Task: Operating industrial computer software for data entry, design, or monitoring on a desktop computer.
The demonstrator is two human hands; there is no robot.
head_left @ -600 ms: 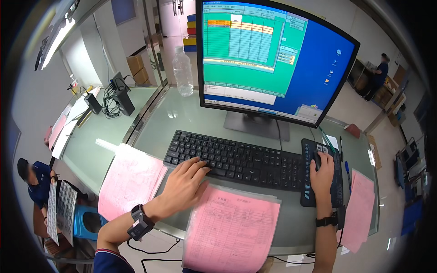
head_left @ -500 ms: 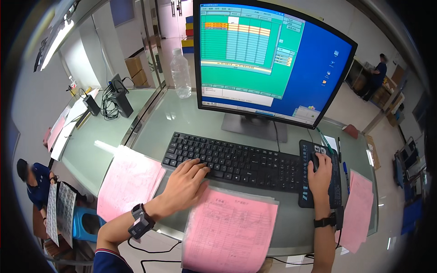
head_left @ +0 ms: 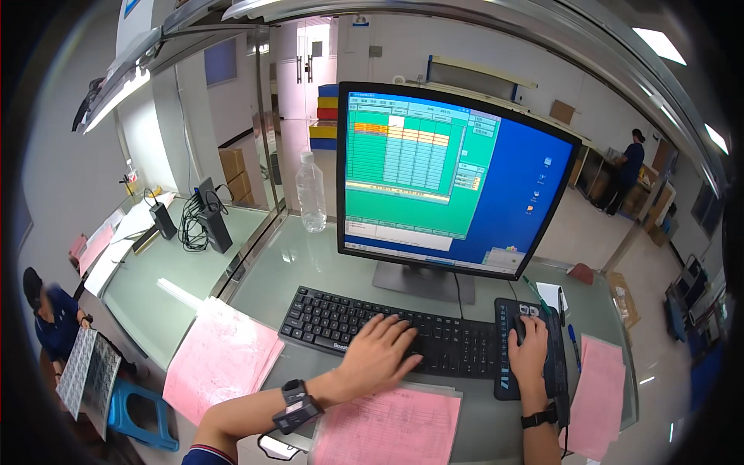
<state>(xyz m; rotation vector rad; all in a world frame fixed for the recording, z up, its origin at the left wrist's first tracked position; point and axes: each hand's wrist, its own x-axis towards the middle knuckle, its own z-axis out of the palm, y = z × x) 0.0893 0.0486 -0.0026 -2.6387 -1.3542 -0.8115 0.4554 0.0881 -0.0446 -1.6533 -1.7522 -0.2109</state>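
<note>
My left hand (head_left: 377, 358) reaches over the middle of a black keyboard (head_left: 461, 349), fingers stretched out and spread, thumb pointing right. It holds nothing; whether the fingertips press keys I cannot tell. A computer mouse (head_left: 519, 328) lies under my right hand (head_left: 528, 350), whose fingers curve over it on a dark mouse pad (head_left: 508, 389). Behind the keyboard stands a monitor (head_left: 511, 209) displaying a table in a green window on a blue desktop. Below my left wrist, a pink form in a clear sleeve (head_left: 387, 430) rests at the desk's front edge.
Pink papers lie at the left (head_left: 221, 360) and right (head_left: 597, 387). A clear plastic bottle (head_left: 311, 194) stands left of the monitor. A blue pen (head_left: 573, 347) lies beside the mouse pad. Black power adapters (head_left: 215, 228) sit on the left surface. A seated person (head_left: 58, 318) handles a patterned panel.
My left hand has moved right, from the keyboard's left part to its middle, with fingers more spread. My right hand stays on the mouse. The view has tilted up.
</note>
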